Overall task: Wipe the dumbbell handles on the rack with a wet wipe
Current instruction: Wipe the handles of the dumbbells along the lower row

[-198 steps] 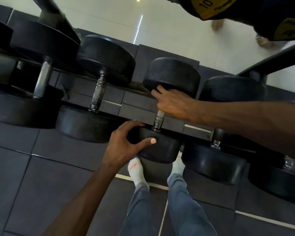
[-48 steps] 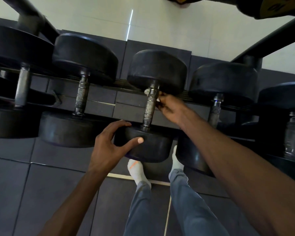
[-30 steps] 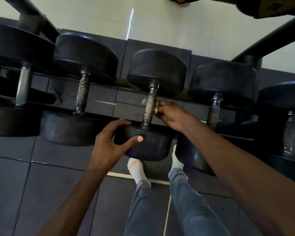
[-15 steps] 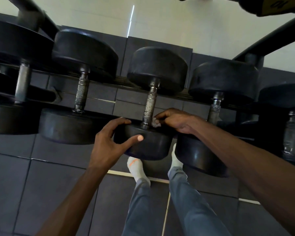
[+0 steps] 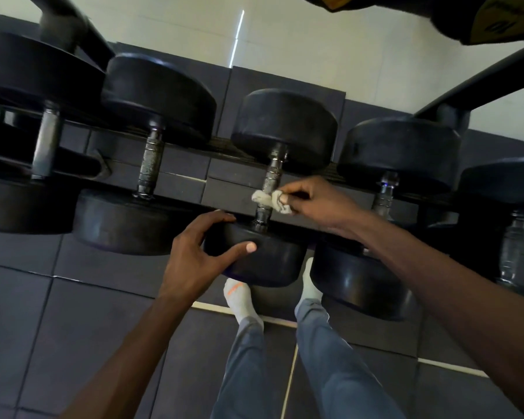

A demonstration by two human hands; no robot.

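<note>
Black dumbbells lie in a row on the rack [image 5: 188,179]. The middle dumbbell [image 5: 285,128] has a knurled metal handle [image 5: 273,173]. My right hand [image 5: 318,204] pinches a crumpled grey wet wipe [image 5: 270,201], which is wrapped around the lower part of that handle. My left hand [image 5: 200,252] grips the near weight head [image 5: 266,258] of the same dumbbell, thumb on its front face and fingers over its top edge.
Neighbouring dumbbells sit close on the left [image 5: 149,164] and right [image 5: 384,195] with bare handles. An upper rack rail [image 5: 478,83] and yellow-labelled weights [image 5: 496,22] hang overhead at the top right. My feet in white socks [image 5: 239,297] stand under the rack on dark floor tiles.
My right hand moved the wipe up and down the middle handle, down to its base half a second ago and now slightly higher. My left hand kept its grip on the near head.
</note>
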